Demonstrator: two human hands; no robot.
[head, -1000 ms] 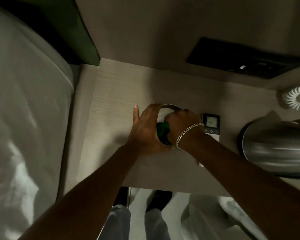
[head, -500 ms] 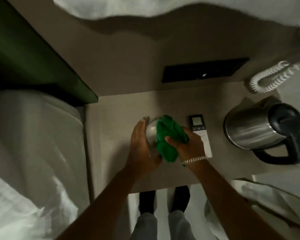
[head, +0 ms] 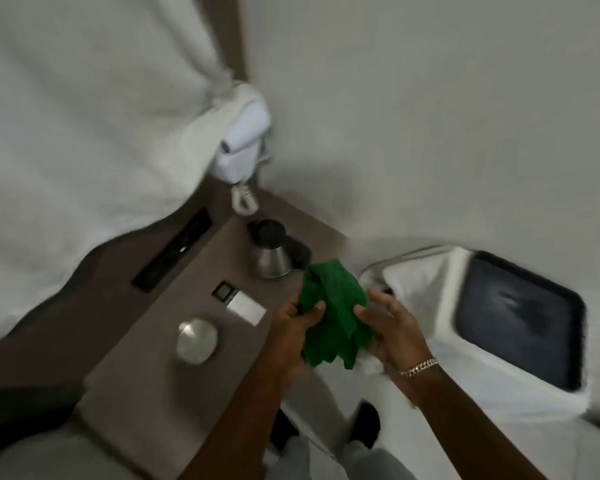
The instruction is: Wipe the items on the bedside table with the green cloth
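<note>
Over the near right edge of the surface: both hands hold the green cloth [head: 333,306] up in the air, clear of everything on the surface [head: 146,393].
Left hand: the left hand [head: 297,327] pinches the cloth's left side, thumb on the front of the fabric, fingers closed behind it.
Right hand: the right hand [head: 392,327] grips the cloth's right edge with thumb and curled fingers; a chain bracelet [head: 418,366] sits on that wrist.
Cloth: bunched and crumpled, hanging between the two hands, its lower end loose.
Metal dish: a round silver piece [head: 197,341] stands on the surface to the left of the hands, apart from them.
Remote: a white remote [head: 239,303] with a small dark screen lies just beyond the dish, apart from it.
Kettle: a steel kettle [head: 271,261] with a black lid and handle stands farther back, near the cloth's top edge in the view.
Wall panel: a dark strip [head: 174,254] runs along the back of the surface.
Phone: a white handset [head: 239,140] with a coiled cord hangs on the wall above.
Right side: a black tray [head: 520,317] rests on white bedding.
Sharpness: blurred throughout.
</note>
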